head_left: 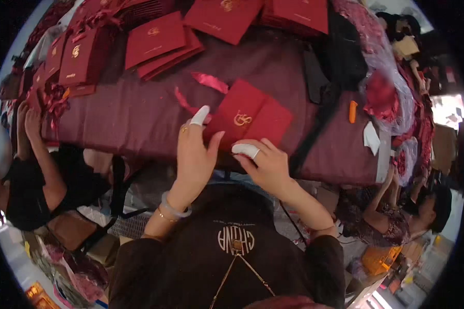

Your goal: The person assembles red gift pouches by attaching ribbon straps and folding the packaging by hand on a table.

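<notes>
A red paper gift bag (252, 113) with a gold emblem lies tilted on the table in front of me. My left hand (195, 147) is at its left edge, thumb and index finger apart, with a white cover on one fingertip. Beside those fingers a shiny red ribbon (210, 81) trails from the bag's left side. At the near edge, my right hand (265, 164) has its thumb and covered index finger pinched on the bag. The far side of the pinch is hidden.
Stacks of red bags (157, 41) line the far side of the maroon tablecloth (123, 116). To the right lie a black strap (314, 131), an orange cutter (352, 112), a white scrap (371, 138) and plastic-wrapped red ribbons (384, 100). Other people's hands work at both table ends.
</notes>
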A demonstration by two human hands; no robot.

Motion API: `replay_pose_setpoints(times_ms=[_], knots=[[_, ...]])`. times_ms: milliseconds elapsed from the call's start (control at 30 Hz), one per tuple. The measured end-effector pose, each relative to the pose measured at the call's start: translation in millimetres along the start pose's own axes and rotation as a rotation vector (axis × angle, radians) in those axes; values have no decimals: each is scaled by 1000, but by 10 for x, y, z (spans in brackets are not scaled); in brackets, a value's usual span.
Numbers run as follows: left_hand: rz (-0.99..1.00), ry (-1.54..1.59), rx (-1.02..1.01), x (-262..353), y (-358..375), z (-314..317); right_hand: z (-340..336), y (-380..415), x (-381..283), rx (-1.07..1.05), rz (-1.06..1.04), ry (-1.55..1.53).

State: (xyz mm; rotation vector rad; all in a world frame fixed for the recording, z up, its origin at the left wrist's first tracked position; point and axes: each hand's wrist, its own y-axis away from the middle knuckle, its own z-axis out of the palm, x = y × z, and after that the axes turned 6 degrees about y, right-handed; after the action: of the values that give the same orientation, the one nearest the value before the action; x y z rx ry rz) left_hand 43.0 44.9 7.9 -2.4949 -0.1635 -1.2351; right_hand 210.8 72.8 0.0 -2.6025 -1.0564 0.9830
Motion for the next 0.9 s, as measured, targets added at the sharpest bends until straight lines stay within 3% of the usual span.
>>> replay_pose_setpoints(times_ms=[67, 100, 167, 333, 400, 467, 667, 767, 900], knots=[[72, -105, -2, 39, 7, -28, 32, 17, 38, 61, -40, -14], [-64, -68, -35, 104, 37, -44, 1, 29, 54, 61, -45, -6], [-26, 109, 11, -1, 97, 40, -38, 53, 125, 31, -48, -30], [-163, 57, -63, 90, 216, 111, -24, 139, 201, 62, 11, -70], [-236, 264, -89, 63, 222, 96, -19, 125, 179, 132, 28, -99], [-243, 393, -67, 69, 242, 73, -75, 110, 178, 59, 73, -89], [-321, 570, -159, 33, 183, -68, 3, 110, 191, 173, 47, -95], [-236, 458, -152, -50, 220, -42, -21, 101, 193, 107, 67, -83], [-298, 419, -143, 109, 190, -62, -64, 72, 221, 32, 71, -127]])
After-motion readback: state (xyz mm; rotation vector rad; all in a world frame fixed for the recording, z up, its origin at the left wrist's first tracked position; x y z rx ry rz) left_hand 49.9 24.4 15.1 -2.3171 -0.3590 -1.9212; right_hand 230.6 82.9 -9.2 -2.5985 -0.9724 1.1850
